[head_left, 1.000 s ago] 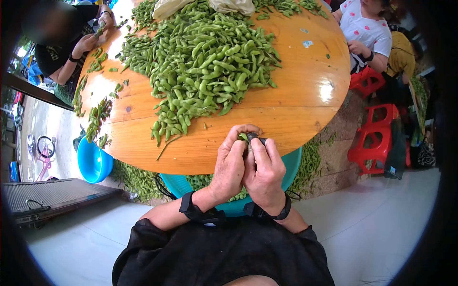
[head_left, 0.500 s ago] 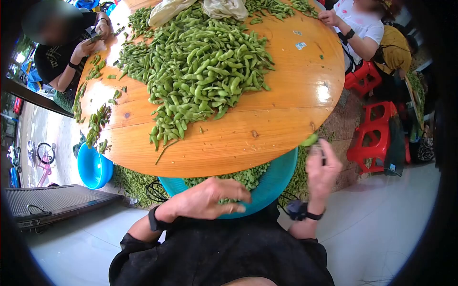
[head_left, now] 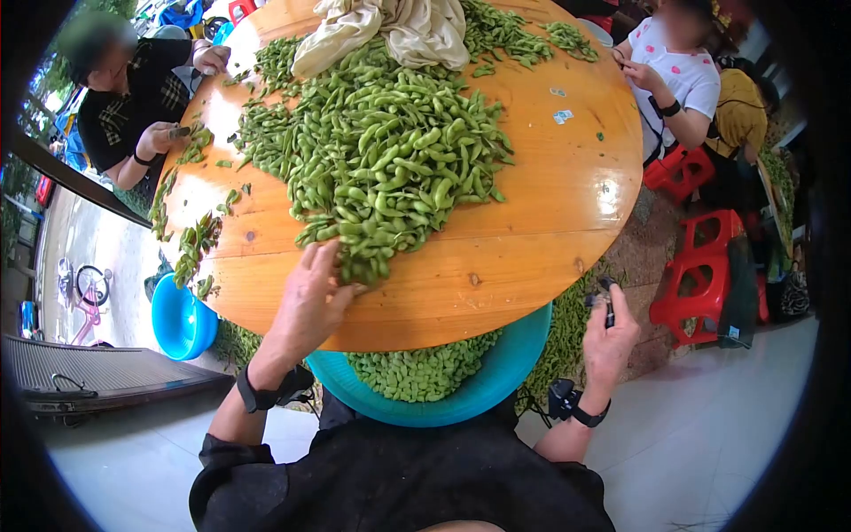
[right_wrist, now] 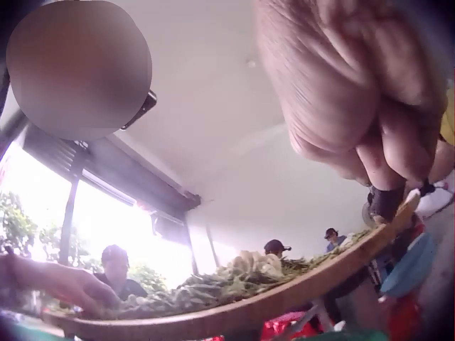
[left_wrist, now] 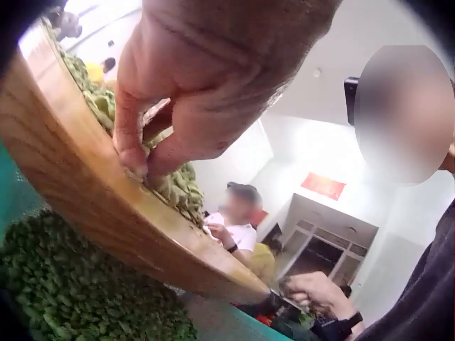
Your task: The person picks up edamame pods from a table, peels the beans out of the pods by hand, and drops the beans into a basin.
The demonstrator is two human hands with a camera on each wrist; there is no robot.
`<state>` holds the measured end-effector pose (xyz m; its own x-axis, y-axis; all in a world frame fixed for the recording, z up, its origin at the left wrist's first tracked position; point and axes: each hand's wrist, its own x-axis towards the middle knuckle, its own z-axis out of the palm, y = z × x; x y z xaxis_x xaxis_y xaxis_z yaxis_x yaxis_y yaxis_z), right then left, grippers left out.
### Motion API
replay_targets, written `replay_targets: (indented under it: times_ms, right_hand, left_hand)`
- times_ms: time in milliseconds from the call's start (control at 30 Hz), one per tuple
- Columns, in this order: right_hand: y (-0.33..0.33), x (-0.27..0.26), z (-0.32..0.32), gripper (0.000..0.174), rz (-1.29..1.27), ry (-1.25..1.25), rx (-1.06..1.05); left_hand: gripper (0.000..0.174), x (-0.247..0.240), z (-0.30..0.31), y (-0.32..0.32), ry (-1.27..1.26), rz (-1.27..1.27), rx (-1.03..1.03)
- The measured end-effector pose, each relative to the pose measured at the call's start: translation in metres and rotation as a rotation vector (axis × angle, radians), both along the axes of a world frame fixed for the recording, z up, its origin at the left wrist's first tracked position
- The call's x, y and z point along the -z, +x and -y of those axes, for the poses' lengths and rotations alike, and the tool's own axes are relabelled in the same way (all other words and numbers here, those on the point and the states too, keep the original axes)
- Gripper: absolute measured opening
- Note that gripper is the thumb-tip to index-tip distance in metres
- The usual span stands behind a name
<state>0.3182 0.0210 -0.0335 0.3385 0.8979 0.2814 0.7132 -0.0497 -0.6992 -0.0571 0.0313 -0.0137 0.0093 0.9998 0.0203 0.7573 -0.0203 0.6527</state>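
Observation:
My left hand (head_left: pixel 306 301) reaches over the table's near edge, its fingertips among the green soybean pods (head_left: pixel 381 173) at the near end of the heap. In the left wrist view, the fingers (left_wrist: pixel 135 145) bend down close together beside the pods on the wood. My right hand (head_left: pixel 612 337) is off the table at the right, away from the heap. Dark pieces, like finger covers, show on its fingertips (head_left: pixel 610 313), and no green pod is visible in it. Under the table edge, a turquoise basin (head_left: pixel 519 377) holds shelled green beans (head_left: pixel 417 368).
A round wooden table (head_left: pixel 550 195) bears the heap and a pale cloth (head_left: pixel 425 31). A blue basin (head_left: pixel 182 324) stands at the left, red stools (head_left: pixel 705 284) at the right. Husks (head_left: pixel 558 355) litter the floor. Two people (head_left: pixel 133 111) (head_left: pixel 678 71) sit across the table.
Both hands were together at a pod; they have parted. The right hand went right with a green pod, now gone from it. The left hand moved from above the basin up to the heap.

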Motion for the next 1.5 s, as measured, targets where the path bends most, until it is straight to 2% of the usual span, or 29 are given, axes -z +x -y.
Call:
replay_targets:
  times_ms: [167, 267, 300, 333, 400, 433, 533, 667, 733, 800, 867, 1033, 1100, 1133, 1200, 1267, 1333, 1500]
  right_hand:
    - [-0.032, -0.017, -0.01, 0.027, -0.064, 0.056, -0.127]
    - [-0.039, -0.016, -0.011, 0.026, -0.108, 0.029, -0.218]
    - [-0.04, -0.014, -0.011, 0.025, -0.11, 0.025, -0.233]
    - [-0.04, -0.013, -0.01, 0.024, -0.111, 0.02, -0.249]
    - [-0.038, -0.013, -0.008, 0.023, -0.119, 0.011, -0.245]
    - [-0.037, -0.013, -0.007, 0.023, -0.106, -0.008, -0.252]
    - [-0.035, -0.012, -0.007, 0.023, -0.102, -0.018, -0.269]
    - [-0.034, -0.011, -0.01, 0.023, -0.141, 0.001, -0.293]
    - [-0.033, -0.012, -0.011, 0.023, -0.143, 0.006, -0.298]
    - [-0.031, -0.015, -0.012, 0.023, -0.145, 0.007, -0.303]
    - [-0.03, -0.018, -0.014, 0.024, -0.204, -0.039, -0.313]
    - [-0.036, -0.026, -0.032, 0.024, -0.307, -0.103, -0.382]
    - [-0.046, -0.02, -0.047, 0.025, -0.502, -0.102, -0.432]
    - [-0.052, -0.022, -0.05, 0.025, -0.5, -0.109, -0.437]
    - [-0.062, -0.031, -0.055, 0.025, -0.876, -0.305, -0.466]
    - [-0.072, -0.032, -0.057, 0.026, -0.929, -0.367, -0.523]
    - [-0.08, -0.027, -0.057, 0.027, -1.193, -0.47, -0.614]
    - [-0.093, -0.023, -0.056, 0.03, -1.344, -0.625, -0.715]
  left_hand:
    - [0.057, -0.003, -0.03, 0.038, -0.001, 0.304, 0.262]
    - [0.053, -0.01, -0.045, 0.05, 0.038, 0.198, 0.39]
    - [0.035, -0.018, -0.053, 0.05, 0.007, 0.029, 0.432]
    - [0.035, -0.026, -0.059, 0.052, 0.009, 0.028, 0.434]
    - [0.019, -0.04, -0.071, 0.06, 0.133, -0.107, 0.416]
    - [0.011, -0.043, -0.079, 0.068, 0.301, -0.055, 0.407]
    - [0.016, -0.047, -0.11, 0.087, 0.397, -0.18, 0.498]
    - [0.023, -0.018, -0.139, 0.114, 0.496, -0.235, 0.538]
    - [0.029, -0.007, -0.146, 0.118, 0.52, -0.548, 0.667]
    - [0.029, -0.01, -0.146, 0.118, 0.477, -0.541, 0.69]
    - [0.028, -0.014, -0.144, 0.115, 0.396, -0.513, 0.694]
    - [0.02, -0.014, -0.144, 0.112, 0.588, -0.347, 0.585]
    - [0.014, -0.025, -0.134, 0.112, 0.512, -0.118, 0.528]
    - [0.014, -0.032, -0.125, 0.111, 0.507, -0.115, 0.521]
    - [0.011, -0.046, -0.103, 0.109, 0.23, 0.128, 0.465]
    - [0.012, -0.044, -0.087, 0.104, 0.201, 0.139, 0.443]
    - [0.014, -0.037, -0.072, 0.097, 0.243, 0.288, 0.483]
    - [0.013, -0.024, -0.044, 0.084, 0.034, 0.43, 0.282]
